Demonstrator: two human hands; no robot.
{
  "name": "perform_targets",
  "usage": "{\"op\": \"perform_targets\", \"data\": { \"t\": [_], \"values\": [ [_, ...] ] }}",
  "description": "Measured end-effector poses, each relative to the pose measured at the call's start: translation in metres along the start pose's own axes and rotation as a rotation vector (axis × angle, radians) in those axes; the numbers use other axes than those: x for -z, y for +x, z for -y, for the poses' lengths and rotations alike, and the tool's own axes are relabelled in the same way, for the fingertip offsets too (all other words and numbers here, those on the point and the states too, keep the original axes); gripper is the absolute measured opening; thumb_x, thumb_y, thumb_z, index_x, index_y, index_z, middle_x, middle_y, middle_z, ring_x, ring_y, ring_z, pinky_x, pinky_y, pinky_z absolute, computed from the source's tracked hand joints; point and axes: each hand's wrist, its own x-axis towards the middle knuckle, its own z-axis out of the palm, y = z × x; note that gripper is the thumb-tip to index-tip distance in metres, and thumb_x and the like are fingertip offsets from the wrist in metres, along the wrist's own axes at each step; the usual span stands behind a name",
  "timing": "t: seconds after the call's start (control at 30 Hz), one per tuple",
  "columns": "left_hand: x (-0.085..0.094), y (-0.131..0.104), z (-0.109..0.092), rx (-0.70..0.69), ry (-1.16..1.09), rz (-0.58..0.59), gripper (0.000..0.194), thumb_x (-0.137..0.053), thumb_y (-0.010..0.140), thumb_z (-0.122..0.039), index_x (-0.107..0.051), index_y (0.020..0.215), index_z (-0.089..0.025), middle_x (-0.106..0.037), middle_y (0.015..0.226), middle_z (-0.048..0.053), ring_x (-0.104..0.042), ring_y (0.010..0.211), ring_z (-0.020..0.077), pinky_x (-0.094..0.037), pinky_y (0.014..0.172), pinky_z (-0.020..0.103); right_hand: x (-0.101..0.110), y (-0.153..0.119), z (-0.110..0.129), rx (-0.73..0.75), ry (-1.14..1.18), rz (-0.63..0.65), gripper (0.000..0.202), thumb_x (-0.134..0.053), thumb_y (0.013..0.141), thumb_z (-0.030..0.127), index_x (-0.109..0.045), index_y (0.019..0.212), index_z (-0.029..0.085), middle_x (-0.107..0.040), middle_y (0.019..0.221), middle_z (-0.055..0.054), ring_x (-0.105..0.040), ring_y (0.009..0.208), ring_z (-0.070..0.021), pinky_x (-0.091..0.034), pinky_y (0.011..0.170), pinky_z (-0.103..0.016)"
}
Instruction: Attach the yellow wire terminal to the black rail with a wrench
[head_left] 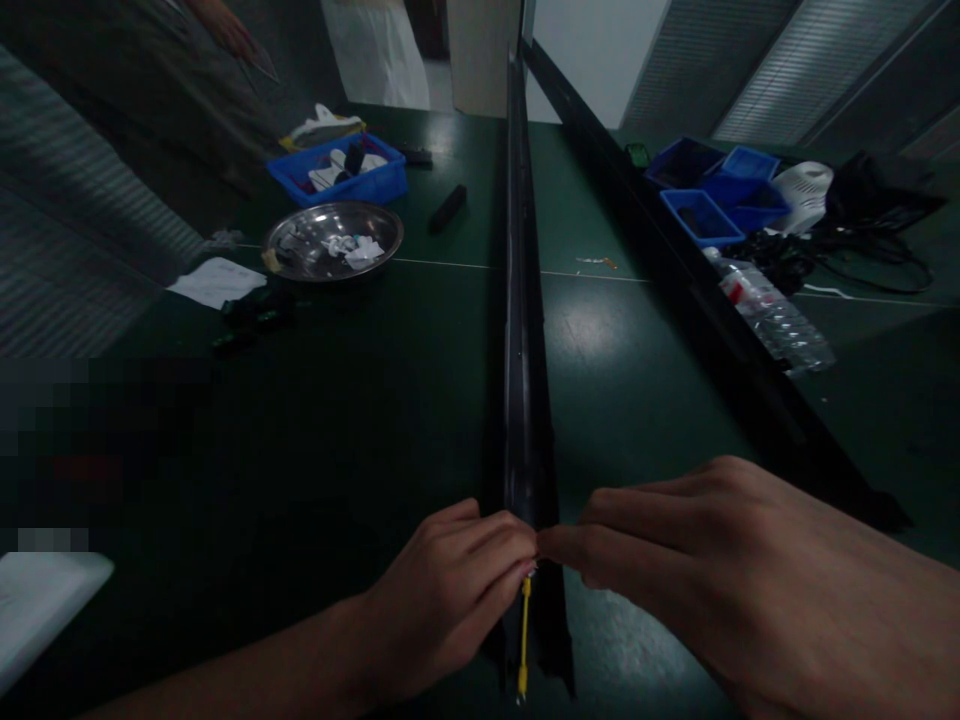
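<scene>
A long black channel-shaped strip (519,400) runs away from me down the middle of the table. My left hand (457,590) lies over its near end, fingers closed and thumb at the upper end of a short yellow wire (524,630). That wire stretches toward me along the strip, with a small metal tip at its near end. From the other side my right hand (675,550) meets the left fingertips, its fingers pressed together over the strip's right edge. Whatever the right fingertips pinch is hidden.
Right of centre lies a second long black strip (675,260), slanting. Beyond it are blue bins (701,215), a plastic bottle (776,315) and black cables. At back left stand a steel bowl (330,270), a blue basket (382,185) and a person's hand (225,25).
</scene>
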Motion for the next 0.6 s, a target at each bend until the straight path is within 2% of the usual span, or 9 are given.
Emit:
{"op": "perform_targets", "data": {
  "t": [0.17, 0.4, 0.6],
  "values": [
    [0.0008, -0.0001, 0.0008, 0.008, -0.032, 0.018, 0.018, -0.041, 0.107, -0.011, -0.058, 0.107, -0.017, -0.071, 0.1, 0.003, -0.067, 0.087, 0.0158, -0.043, 0.079, 0.032, 0.0013, -0.001, 0.0003, 0.021, -0.039, 0.031, 0.026, -0.044, 0.096, 0.001, -0.065, 0.091, 0.016, -0.067, 0.077, 0.0, -0.057, 0.058, -0.0111, -0.036, 0.052, -0.026],
    [0.0028, -0.001, -0.0004, 0.025, -0.055, 0.067, 0.021, -0.045, 0.103, -0.006, -0.058, 0.113, -0.018, -0.071, 0.114, 0.002, -0.067, 0.098, 0.0164, -0.039, 0.081, 0.032, 0.0006, -0.0049, -0.0034, 0.056, -0.023, 0.033, 0.032, -0.035, 0.1, 0.004, -0.061, 0.088, 0.017, -0.065, 0.071, 0.002, -0.058, 0.051, -0.0108, -0.035, 0.049, -0.028],
    [0.0025, -0.001, 0.0005, 0.024, -0.087, 0.071, 0.022, -0.047, 0.104, -0.005, -0.058, 0.117, -0.019, -0.071, 0.115, 0.0, -0.067, 0.099, 0.0138, -0.038, 0.082, 0.031, 0.0046, -0.0081, -0.0029, 0.012, 0.015, 0.119, 0.025, -0.041, 0.101, 0.005, -0.06, 0.093, 0.018, -0.068, 0.076, 0.002, -0.065, 0.06, -0.011, -0.04, 0.054, -0.025]
  ]
}}
